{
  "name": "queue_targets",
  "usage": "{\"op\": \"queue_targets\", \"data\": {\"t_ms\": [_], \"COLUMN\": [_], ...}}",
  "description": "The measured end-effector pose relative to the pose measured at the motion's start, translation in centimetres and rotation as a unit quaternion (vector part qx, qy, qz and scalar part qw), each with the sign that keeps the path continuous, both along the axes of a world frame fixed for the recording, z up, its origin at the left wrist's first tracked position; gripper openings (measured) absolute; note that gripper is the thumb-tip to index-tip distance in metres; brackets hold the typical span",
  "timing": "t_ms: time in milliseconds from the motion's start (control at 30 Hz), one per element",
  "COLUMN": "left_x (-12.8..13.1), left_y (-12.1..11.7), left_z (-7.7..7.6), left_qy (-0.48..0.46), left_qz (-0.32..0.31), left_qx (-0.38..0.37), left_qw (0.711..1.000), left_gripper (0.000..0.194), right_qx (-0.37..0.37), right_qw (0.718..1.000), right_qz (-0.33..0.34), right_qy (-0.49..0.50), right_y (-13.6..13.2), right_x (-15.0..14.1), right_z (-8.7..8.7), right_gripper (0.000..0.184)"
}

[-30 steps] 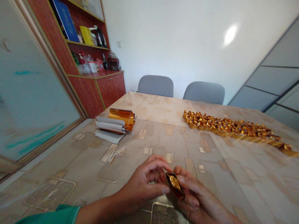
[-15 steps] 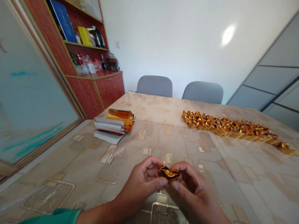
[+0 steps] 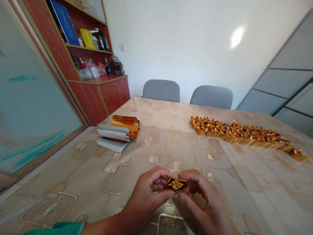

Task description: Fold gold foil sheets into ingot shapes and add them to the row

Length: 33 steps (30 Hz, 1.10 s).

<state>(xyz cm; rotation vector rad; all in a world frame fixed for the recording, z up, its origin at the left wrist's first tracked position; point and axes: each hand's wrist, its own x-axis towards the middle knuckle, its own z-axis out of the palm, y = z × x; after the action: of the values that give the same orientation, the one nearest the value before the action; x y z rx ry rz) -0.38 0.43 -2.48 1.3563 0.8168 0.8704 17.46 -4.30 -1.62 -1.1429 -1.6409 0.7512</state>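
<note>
Pinching a folded gold foil piece (image 3: 177, 184) from either end, the left hand (image 3: 149, 192) and right hand (image 3: 202, 195) curl closely around it.

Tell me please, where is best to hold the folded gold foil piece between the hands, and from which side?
Best to pinch the folded gold foil piece at its two narrow ends, coming from the left and right sides, as the left hand and right hand sit now. Its shape is long and narrow with a crumpled, raised middle, so pressing there could probably crush it.
</note>
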Motion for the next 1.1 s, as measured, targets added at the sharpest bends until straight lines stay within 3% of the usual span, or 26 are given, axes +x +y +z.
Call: {"op": "queue_targets", "data": {"t_ms": [200,600,700,867,1100], "left_x": [0.0,-0.5,-0.4,-0.2,0.2], "left_y": [-0.1,-0.1,-0.1,-0.1,0.1], "left_z": [-0.5,0.6,0.0,-1.0,-1.2], "left_qy": [-0.007,0.071,0.046,-0.024,-0.096], "left_qz": [-0.003,0.004,0.001,-0.003,-0.01], "left_qx": [0.014,0.077,0.057,-0.039,-0.105], "left_qw": [1.0,0.994,0.997,0.999,0.99], "left_gripper": [0.012,0.017,0.018,0.022,0.027], "right_qx": [0.043,0.115,0.122,0.14,0.186], "right_qw": [0.998,0.989,0.987,0.983,0.967], "right_qz": [0.023,0.035,0.044,0.044,0.056], "right_qy": [-0.039,-0.086,-0.093,-0.108,-0.165], "right_y": [0.2,0.0,0.0,0.1,0.1], "right_x": [0.0,0.2,0.2,0.2,0.2], "right_z": [-0.1,0.2,0.3,0.6,0.6], "right_gripper": [0.011,0.028,0.032,0.034,0.028]}}
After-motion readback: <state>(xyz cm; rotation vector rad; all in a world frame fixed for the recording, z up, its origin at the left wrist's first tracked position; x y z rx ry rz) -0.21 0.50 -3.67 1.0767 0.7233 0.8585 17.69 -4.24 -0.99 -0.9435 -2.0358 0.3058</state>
